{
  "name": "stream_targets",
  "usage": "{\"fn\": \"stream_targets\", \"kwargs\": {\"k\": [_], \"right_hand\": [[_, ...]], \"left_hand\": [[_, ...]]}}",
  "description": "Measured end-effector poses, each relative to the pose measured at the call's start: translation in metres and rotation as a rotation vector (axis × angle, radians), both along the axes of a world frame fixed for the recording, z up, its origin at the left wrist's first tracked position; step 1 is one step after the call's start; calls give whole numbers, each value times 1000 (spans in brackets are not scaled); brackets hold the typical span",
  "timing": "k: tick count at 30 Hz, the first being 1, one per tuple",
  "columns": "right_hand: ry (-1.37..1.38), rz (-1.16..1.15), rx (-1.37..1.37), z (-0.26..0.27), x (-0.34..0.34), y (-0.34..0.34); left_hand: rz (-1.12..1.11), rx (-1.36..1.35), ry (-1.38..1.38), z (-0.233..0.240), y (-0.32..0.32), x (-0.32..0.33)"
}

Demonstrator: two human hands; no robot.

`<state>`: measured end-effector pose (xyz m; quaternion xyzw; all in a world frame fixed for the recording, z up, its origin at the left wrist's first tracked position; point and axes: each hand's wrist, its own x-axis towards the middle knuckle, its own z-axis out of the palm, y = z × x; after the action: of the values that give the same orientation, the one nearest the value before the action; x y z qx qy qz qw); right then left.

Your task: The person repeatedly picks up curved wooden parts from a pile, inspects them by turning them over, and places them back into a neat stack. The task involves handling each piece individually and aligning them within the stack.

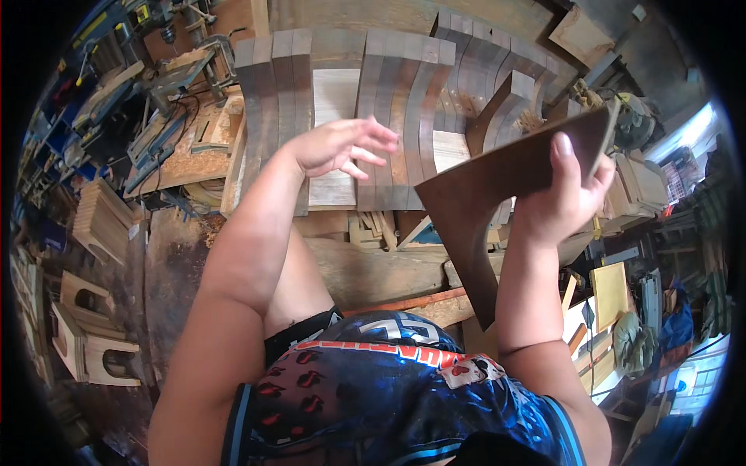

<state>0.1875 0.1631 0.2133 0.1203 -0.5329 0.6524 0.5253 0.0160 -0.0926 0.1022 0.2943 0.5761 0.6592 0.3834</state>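
My right hand (565, 198) grips a dark brown wooden panel (466, 180) with a curved cutout in one edge. The thumb lies over its near face, and the panel is tilted up above the workbench. My left hand (349, 145) is empty with its fingers apart, over a row of dark curved wooden pieces (402, 116) standing side by side. Left of it, a similar group of dark curved pieces (274, 87) stands upright. A pale wooden board (332, 192) shows between the two groups.
More dark curved pieces (484, 64) stand at the back right. A drill press (169, 35) is at the far left, beside a sawdust-covered bench (186, 160). Pale wooden parts with arched cutouts (96, 338) lie at lower left. A thick timber beam (379, 268) runs before me.
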Motion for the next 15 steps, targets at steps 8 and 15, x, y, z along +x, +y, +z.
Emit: {"fn": "stream_targets", "kwargs": {"k": [8, 15], "right_hand": [[42, -61, -50, -1, -81, -85], [-162, -391, 36, -4, -157, -118]], "left_hand": [[426, -359, 175, -17, 18, 36], [907, -524, 525, -18, 17, 33]]}}
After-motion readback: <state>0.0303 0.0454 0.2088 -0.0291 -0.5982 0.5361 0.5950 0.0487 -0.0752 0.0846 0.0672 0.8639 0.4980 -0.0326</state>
